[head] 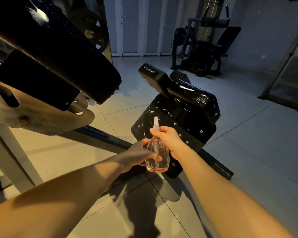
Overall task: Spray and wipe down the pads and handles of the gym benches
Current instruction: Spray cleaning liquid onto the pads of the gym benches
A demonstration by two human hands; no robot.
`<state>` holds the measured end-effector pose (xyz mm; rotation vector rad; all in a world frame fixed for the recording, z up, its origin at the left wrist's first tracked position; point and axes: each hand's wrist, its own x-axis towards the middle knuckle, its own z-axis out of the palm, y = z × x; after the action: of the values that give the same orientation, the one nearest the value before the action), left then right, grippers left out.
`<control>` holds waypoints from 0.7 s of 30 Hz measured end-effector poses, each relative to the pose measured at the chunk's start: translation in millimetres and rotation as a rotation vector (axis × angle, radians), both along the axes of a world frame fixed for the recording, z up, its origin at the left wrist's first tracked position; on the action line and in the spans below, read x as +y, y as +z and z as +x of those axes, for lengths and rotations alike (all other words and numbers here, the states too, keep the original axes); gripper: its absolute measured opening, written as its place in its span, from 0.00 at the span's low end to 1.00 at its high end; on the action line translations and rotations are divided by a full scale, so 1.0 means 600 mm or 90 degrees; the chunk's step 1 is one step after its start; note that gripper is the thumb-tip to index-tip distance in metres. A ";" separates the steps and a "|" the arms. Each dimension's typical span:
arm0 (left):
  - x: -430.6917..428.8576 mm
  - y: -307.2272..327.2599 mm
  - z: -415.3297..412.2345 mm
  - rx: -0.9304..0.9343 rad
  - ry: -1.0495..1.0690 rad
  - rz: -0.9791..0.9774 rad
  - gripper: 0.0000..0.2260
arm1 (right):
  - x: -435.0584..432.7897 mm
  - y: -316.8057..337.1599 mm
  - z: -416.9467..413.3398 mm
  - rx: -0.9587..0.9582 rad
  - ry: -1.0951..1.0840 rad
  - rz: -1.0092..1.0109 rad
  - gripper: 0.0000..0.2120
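Observation:
A clear spray bottle [157, 158] with pinkish liquid and a white nozzle is held in both hands at centre. My right hand [169, 140] grips its neck just below the nozzle, which points away toward a black footplate [193, 133]. My left hand [141, 154] wraps the bottle's rounded body from the left. Wet droplets glisten on the footplate, on the black pad [191, 95] above it, and on the big black bench pad [55, 48] at upper left.
The bench's grey steel frame [41, 115] and a floor rail [101, 134] cross the tiled floor at left. Another black gym machine [205, 48] stands at the back right near the white doors. A metal frame leans at the far right.

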<state>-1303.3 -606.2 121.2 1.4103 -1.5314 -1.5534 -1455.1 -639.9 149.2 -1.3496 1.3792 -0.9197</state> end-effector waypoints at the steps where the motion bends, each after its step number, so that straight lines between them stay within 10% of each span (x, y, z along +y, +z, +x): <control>1: 0.000 0.002 0.000 0.004 -0.004 -0.010 0.32 | 0.001 0.005 -0.002 0.007 0.000 -0.006 0.17; 21: 0.010 0.068 -0.027 0.068 0.083 -0.190 0.31 | 0.015 0.116 -0.007 0.007 0.025 -0.151 0.13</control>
<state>-1319.5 -600.1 161.7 1.2131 -1.5028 -1.2434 -1459.0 -631.2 218.6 -1.5554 1.2779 -1.0768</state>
